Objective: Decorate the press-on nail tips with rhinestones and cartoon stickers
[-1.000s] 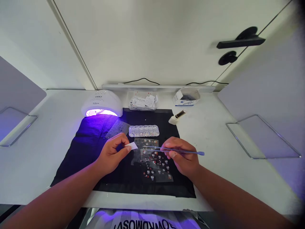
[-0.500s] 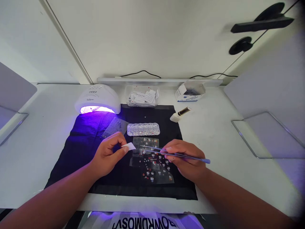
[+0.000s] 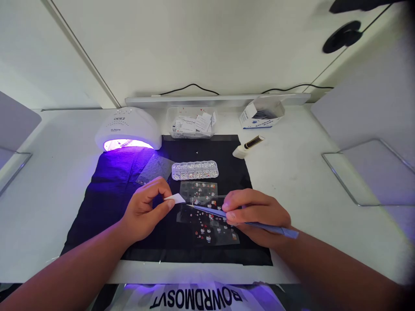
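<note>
Between thumb and fingers, my left hand (image 3: pixel 148 206) pinches a small white piece (image 3: pixel 176 198), flat with a pointed corner; its exact kind is unclear. My right hand (image 3: pixel 256 214) grips blue tweezers (image 3: pixel 207 210), whose tips are close to that corner; whether they touch it I cannot tell. Beneath the tweezers lie clear sticker sheets (image 3: pixel 218 235) with small red and white figures, overlapping on a black cloth (image 3: pixel 155 248). Just beyond them is a clear compartment case (image 3: pixel 195 170) of tiny pale gems. Another clear sheet (image 3: pixel 154 167) lies behind my left hand.
A white nail lamp (image 3: pixel 129 129) glows purple at the back left. Behind the cloth stand a clear tub (image 3: pixel 191 125) of small packets and an open white box (image 3: pixel 262 114). A white bottle with a dark cap (image 3: pixel 248 147) leans near the cloth's right edge.
The tweezers' tips have come together and moved slightly left, closer to the white piece. My right hand has turned a little. The camera view has shifted slightly.
</note>
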Available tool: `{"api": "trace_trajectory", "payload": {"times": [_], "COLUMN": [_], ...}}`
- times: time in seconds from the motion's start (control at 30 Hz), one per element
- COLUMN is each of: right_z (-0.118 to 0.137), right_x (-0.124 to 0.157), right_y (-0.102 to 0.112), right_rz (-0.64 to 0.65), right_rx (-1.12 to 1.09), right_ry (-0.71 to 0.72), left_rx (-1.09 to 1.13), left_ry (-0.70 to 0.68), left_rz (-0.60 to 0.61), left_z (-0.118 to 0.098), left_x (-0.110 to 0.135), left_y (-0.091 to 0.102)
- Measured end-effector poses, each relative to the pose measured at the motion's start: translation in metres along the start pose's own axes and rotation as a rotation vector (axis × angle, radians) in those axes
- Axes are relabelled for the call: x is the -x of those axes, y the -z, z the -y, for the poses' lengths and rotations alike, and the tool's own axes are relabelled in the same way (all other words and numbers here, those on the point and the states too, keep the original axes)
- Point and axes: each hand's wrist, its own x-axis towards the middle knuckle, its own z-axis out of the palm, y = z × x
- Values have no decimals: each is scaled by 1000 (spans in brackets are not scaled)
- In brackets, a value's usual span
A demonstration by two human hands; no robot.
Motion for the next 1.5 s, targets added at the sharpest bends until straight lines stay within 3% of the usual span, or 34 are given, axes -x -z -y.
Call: {"api": "trace_trajectory", "payload": {"times": [0.37, 1.1, 1.5], "right_z": [3, -2, -1], "right_x": [-4, -5, -2], "right_y": [0, -3, -7], "right_rz": [-32, -92, -153], "right_rx": [34, -59, -121], "right_ry": [-60, -156, -195], "left_rx": [89, -17, -18], "left_ry": [-15, -217, -224], "left_rz": [37, -16, 5], "left_z": [-5, -1, -4], "left_x": [2, 1, 1], "left_y": [-3, -4, -5]}}
